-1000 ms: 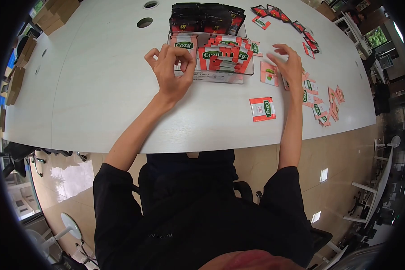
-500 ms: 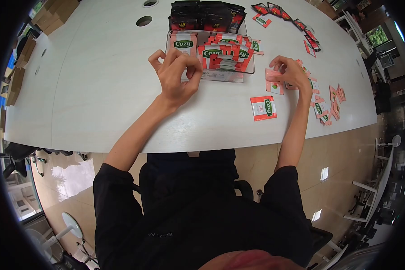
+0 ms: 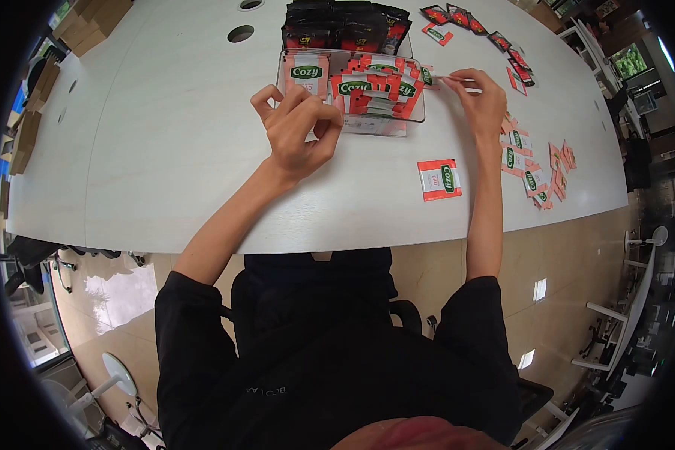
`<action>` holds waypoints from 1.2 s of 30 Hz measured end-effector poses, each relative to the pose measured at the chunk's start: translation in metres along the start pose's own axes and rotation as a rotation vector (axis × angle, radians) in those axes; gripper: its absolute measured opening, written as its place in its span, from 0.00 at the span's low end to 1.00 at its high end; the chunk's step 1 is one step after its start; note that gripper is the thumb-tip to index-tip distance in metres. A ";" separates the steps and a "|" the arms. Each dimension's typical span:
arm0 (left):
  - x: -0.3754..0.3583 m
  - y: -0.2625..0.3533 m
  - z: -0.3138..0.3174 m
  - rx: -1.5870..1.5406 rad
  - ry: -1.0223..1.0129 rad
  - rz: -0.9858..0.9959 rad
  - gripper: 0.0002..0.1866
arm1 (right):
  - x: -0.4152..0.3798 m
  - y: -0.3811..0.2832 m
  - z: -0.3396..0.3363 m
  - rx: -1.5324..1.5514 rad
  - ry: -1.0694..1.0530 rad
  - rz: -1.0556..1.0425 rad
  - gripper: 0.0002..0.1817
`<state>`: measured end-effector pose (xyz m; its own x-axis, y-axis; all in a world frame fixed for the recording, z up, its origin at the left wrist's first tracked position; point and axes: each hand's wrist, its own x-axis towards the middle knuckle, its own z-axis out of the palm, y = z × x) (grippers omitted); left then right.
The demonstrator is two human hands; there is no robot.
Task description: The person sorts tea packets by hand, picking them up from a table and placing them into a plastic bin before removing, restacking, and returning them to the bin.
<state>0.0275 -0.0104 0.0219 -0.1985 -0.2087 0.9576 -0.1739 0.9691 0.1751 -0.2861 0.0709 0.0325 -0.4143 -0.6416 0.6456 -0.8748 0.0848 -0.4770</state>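
Observation:
My left hand (image 3: 298, 133) is in front of the clear plastic box (image 3: 386, 129), its thumb and forefinger curled together near the front wall. Whatever those fingertips may hold is hidden. Inside the box, red-and-white Cozy sachets (image 3: 375, 88) stand in the front part, with another Cozy sachet (image 3: 306, 73) at the left. Black packets (image 3: 345, 30) fill the rear part. To the right of the box, my right hand (image 3: 481, 101) pinches a sachet, seen almost edge-on, by the box's right end. A single Cozy sachet (image 3: 439, 181) lies flat on the table nearer me.
Several loose Cozy sachets (image 3: 534, 180) are scattered right of my right forearm. Small black-and-red packets (image 3: 497, 41) form a curved line at the far right, beside a few red sachets (image 3: 437, 34). The white table (image 3: 165, 150) has a round cable hole (image 3: 240, 34).
My right hand has moved up and away from me toward the box's right end, and the sachet under its fingers has left its spot. My left hand has shifted slightly right.

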 end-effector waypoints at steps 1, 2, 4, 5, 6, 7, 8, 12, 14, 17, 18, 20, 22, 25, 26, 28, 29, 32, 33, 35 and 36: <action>0.000 0.000 0.000 -0.007 0.000 -0.017 0.15 | -0.002 -0.003 0.001 0.005 -0.137 0.042 0.15; -0.001 0.000 0.001 -0.006 0.001 -0.016 0.15 | -0.003 -0.005 0.001 0.010 -0.273 0.083 0.15; -0.002 -0.001 0.001 -0.026 -0.020 -0.016 0.15 | -0.002 -0.007 0.001 0.034 -0.303 0.153 0.14; -0.002 -0.001 0.001 -0.021 -0.017 -0.014 0.15 | -0.001 -0.007 0.002 0.057 -0.334 0.226 0.14; -0.001 0.000 0.000 -0.034 -0.029 -0.004 0.15 | 0.000 -0.008 0.003 0.081 -0.366 0.296 0.14; -0.001 0.001 0.000 -0.042 -0.041 0.008 0.16 | 0.000 -0.006 0.004 0.090 -0.367 0.285 0.14; -0.001 0.002 0.000 -0.022 -0.037 0.015 0.16 | -0.002 -0.001 0.007 0.068 -0.298 0.211 0.16; -0.005 0.005 0.000 -0.095 -0.046 -0.014 0.16 | -0.010 0.040 0.045 0.100 -0.202 -0.050 0.33; -0.007 0.005 0.004 -0.122 -0.028 -0.025 0.15 | -0.014 0.066 0.063 0.053 -0.257 -0.106 0.38; -0.010 0.004 0.010 -0.069 -0.003 -0.010 0.15 | -0.010 0.041 0.055 0.154 -0.347 0.074 0.39; -0.009 0.006 0.009 -0.070 -0.002 -0.009 0.15 | -0.010 0.040 0.055 0.194 -0.355 0.099 0.38; -0.010 0.008 0.006 -0.017 -0.026 0.004 0.13 | -0.013 0.041 0.055 0.240 -0.361 0.112 0.37; -0.011 0.006 0.009 -0.036 -0.020 -0.013 0.12 | -0.015 0.043 0.057 0.379 -0.294 0.102 0.36; -0.015 0.005 0.010 -0.055 -0.048 -0.035 0.12 | -0.012 0.017 0.041 0.350 -0.199 0.138 0.33; -0.014 0.004 0.009 -0.075 -0.063 -0.048 0.12 | -0.010 0.010 0.038 0.368 -0.188 0.127 0.33; -0.014 0.003 0.009 -0.072 -0.050 -0.019 0.12 | -0.008 0.004 0.031 0.377 -0.187 0.195 0.30; -0.016 0.004 0.009 -0.086 -0.051 -0.035 0.12 | -0.006 0.010 0.033 0.287 -0.140 0.078 0.28; -0.015 0.001 0.011 -0.097 -0.057 -0.046 0.12 | -0.004 -0.006 0.023 0.318 -0.065 0.132 0.23; -0.014 0.001 0.012 -0.087 -0.036 -0.039 0.13 | -0.004 -0.001 0.023 0.314 -0.068 0.132 0.23; -0.014 0.001 0.014 -0.080 -0.013 -0.035 0.14 | -0.002 0.010 0.026 0.224 0.109 0.031 0.17; -0.015 0.001 0.012 -0.098 -0.031 -0.053 0.14 | -0.002 0.013 0.024 0.222 0.109 0.030 0.17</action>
<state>0.0184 -0.0075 0.0048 -0.2218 -0.2629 0.9390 -0.0897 0.9644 0.2488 -0.2901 0.0552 0.0107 -0.4741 -0.5542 0.6842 -0.7903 -0.0747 -0.6081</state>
